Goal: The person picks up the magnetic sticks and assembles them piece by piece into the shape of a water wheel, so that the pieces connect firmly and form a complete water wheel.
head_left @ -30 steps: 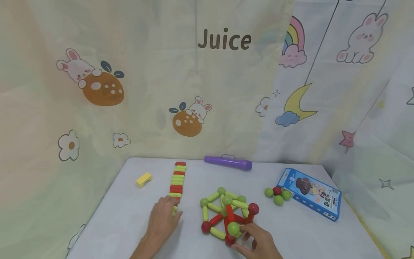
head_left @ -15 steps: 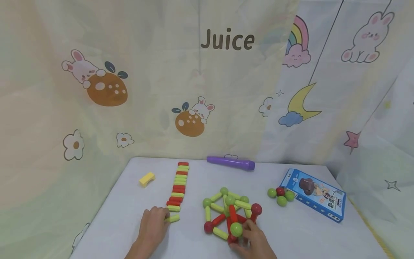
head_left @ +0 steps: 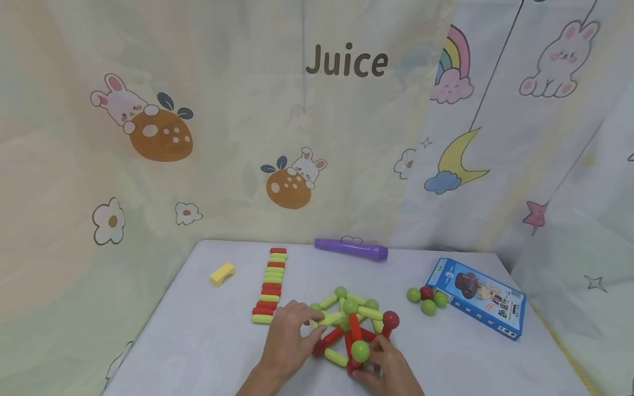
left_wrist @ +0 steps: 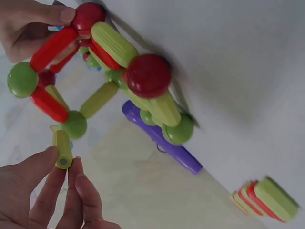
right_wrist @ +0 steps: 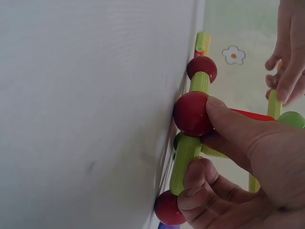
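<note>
My left hand [head_left: 289, 338] pinches a yellow-green magnetic stick [left_wrist: 63, 149] between thumb and fingers. The stick's far end is right at a green ball [left_wrist: 75, 124] of the ball-and-stick structure in the left wrist view. That structure [head_left: 355, 329], built of red and green magnetic sticks and balls, stands on the table with a wheel-like base and a raised part. With my right hand [head_left: 391, 367] I grip its near corner, the thumb on a red ball [right_wrist: 193, 114] and fingers against a green stick [right_wrist: 185, 164] beside it.
Left of the structure lies a row of red and green sticks [head_left: 272, 286]. A yellow arch block [head_left: 222, 274] sits further left. At the back lies a purple toy microphone [head_left: 351, 249]. Several loose balls [head_left: 428, 307] rest by a blue box [head_left: 482, 297] on the right.
My left hand has taken a green stick from the near end of the row and carried it right to the structure. The right hand has stayed at the structure's near corner, now gripping it.
</note>
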Motion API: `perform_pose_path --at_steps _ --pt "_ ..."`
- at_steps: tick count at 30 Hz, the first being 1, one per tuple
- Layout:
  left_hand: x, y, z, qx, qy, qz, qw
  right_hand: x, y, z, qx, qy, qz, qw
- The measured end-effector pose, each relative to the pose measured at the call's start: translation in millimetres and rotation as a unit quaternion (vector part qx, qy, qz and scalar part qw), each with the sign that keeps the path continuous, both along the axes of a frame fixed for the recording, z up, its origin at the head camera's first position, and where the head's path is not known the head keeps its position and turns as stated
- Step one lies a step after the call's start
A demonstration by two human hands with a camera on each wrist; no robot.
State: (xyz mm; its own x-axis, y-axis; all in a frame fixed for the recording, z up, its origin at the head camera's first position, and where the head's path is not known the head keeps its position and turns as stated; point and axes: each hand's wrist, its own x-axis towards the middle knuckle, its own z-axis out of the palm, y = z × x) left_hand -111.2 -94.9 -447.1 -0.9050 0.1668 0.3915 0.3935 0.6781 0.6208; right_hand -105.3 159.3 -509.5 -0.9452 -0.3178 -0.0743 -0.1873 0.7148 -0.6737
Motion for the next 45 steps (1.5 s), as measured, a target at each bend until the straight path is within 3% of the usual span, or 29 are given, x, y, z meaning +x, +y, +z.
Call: perform_pose_path --at_steps 8,14,19,23,26,30,34,40,42,45 --pt "-4.1 18 -11.1 0.005 0.038 0.023 0.999 0.3 1 0.4 0.004 0.007 0.015 1.0" --pt "-3.7 21 -11.5 0.004 0.044 0.022 0.9988 0.7 2 1.4 0.003 -0.004 0.009 1.0" --pt "-5.8 12 -13.9 0.02 -0.002 -0.012 0.9997 -0.6 4 2.2 0.002 -0.013 0.007 1.0" --pt "-11.0 -7 -25.8 0.02 -0.052 -0.046 0.9974 -1.6 9 1.5 -0.006 -0.015 0.005 1.0" --pt "-13.0 -18 -39.5 -0.024 -0.106 -0.074 0.9914 -2.8 15 1.4 -0.017 -0.017 0.003 1.0" --pt "-10.8 -18 -54.5 -0.113 -0.154 -0.108 0.9757 -6.0 23 3.2 -0.026 -0.025 0.003 0.999" --pt "-5.7 -11 -56.1 -0.153 -0.151 -0.098 0.9717 -10.0 28 4.9 -0.03 -0.018 0.005 0.999" --pt "1.4 -8 -47.9 -0.161 -0.164 -0.098 0.9684 -16.0 36 7.3 -0.033 -0.017 -0.016 0.999" --pt "0.9 -14 -45.4 -0.15 -0.167 -0.094 0.97 -18.2 38 7.8 -0.032 -0.024 -0.027 0.999" --pt "-6.0 -34 -42.4 -0.135 -0.142 -0.041 0.9799 -21.2 40 7.8 -0.027 -0.03 -0.04 0.998"
